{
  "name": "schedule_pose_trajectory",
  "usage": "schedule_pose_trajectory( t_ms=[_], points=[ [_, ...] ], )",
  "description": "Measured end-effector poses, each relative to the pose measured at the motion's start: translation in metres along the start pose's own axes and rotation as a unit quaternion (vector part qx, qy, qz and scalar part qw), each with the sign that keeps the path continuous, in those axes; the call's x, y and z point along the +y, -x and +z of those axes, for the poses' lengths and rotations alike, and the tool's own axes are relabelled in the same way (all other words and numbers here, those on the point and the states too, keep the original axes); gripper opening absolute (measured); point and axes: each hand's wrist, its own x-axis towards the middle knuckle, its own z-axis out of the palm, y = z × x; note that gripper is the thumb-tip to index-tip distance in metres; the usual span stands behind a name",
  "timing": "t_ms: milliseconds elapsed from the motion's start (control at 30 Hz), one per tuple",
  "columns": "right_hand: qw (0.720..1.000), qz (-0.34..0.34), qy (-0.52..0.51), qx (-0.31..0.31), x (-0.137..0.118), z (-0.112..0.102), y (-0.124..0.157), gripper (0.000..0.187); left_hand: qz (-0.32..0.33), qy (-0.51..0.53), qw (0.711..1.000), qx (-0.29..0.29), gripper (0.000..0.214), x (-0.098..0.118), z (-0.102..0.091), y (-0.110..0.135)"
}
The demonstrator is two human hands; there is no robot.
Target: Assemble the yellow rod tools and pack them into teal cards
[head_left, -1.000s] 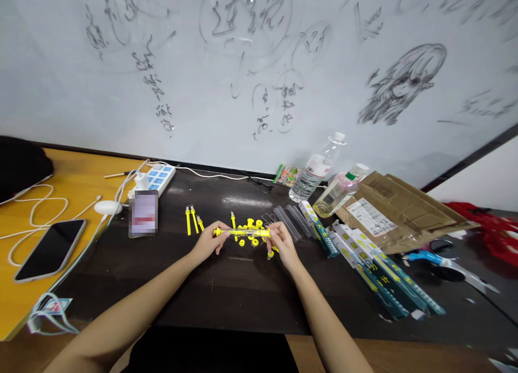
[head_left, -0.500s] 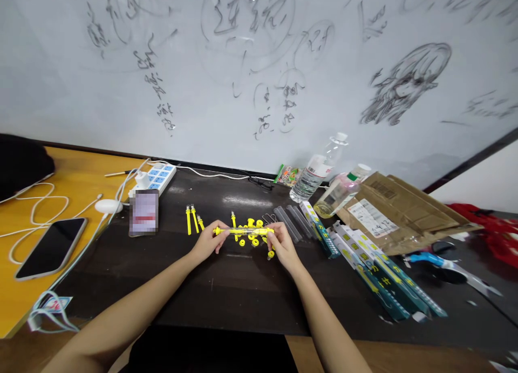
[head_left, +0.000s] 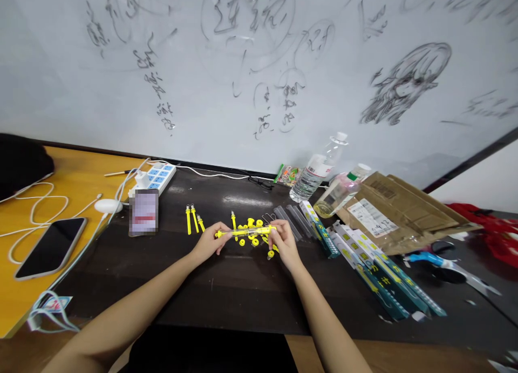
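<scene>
Scribbled whiteboard (head_left: 190, 76), dark tabletop (head_left: 251, 297), yellow table (head_left: 83, 185) at left, pale wall (head_left: 488, 181), seemingly wooden floor (head_left: 298, 357)

A clear, yellow-ended tube (head_left: 246, 232), nearly level half a second earlier, now slants slightly between a person's left hand (head_left: 207, 244) and right hand (head_left: 286, 246), its right end sitting a little higher than its left.
</scene>
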Motion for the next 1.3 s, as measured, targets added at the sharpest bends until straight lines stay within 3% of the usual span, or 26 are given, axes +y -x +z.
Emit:
schedule_pose_trajectory(
  t_ms=[100,267,467,567,667,767,900,1100,1300],
  points=[
    [0.999,0.007,-0.03,0.024,0.0,0.0,-0.002,0.021,-0.002,-0.034,0.999,-0.03,0.029,0.005,0.004,0.004],
    [0.998,0.013,-0.055,0.037,0.001,0.002,-0.002,0.021,0.057,-0.099,0.993,-0.027,0.023,0.013,0.01,0.009],
    [0.995,0.042,-0.085,0.029,-0.001,0.006,-0.001,0.027,0.034,-0.117,0.992,-0.023,0.028,0.01,0.008,0.009],
    [0.992,0.063,-0.104,0.04,-0.002,0.004,-0.002,0.03,0.053,-0.139,0.986,-0.07,0.036,0.012,0.009,0.013],
    [0.989,0.071,-0.116,0.057,-0.003,-0.001,-0.005,0.031,0.086,-0.172,0.97,-0.152,0.048,0.019,0.01,0.018],
    [0.989,0.074,-0.11,0.063,-0.003,-0.005,-0.006,0.031,0.106,-0.227,0.949,-0.19,0.05,0.024,0.012,0.021],
    [0.992,0.078,-0.093,0.043,-0.002,-0.004,-0.005,0.031,0.132,-0.271,0.936,-0.184,0.049,0.024,0.014,0.021],
    [0.993,0.094,-0.071,0.011,0.0,0.002,-0.003,0.033,0.209,-0.331,0.899,-0.195,0.092,0.022,0.022,0.023],
    [0.99,0.104,-0.092,-0.011,-0.003,0.006,0.0,0.033,0.244,-0.376,0.867,-0.217,0.094,0.018,0.025,0.025]
  ],
)
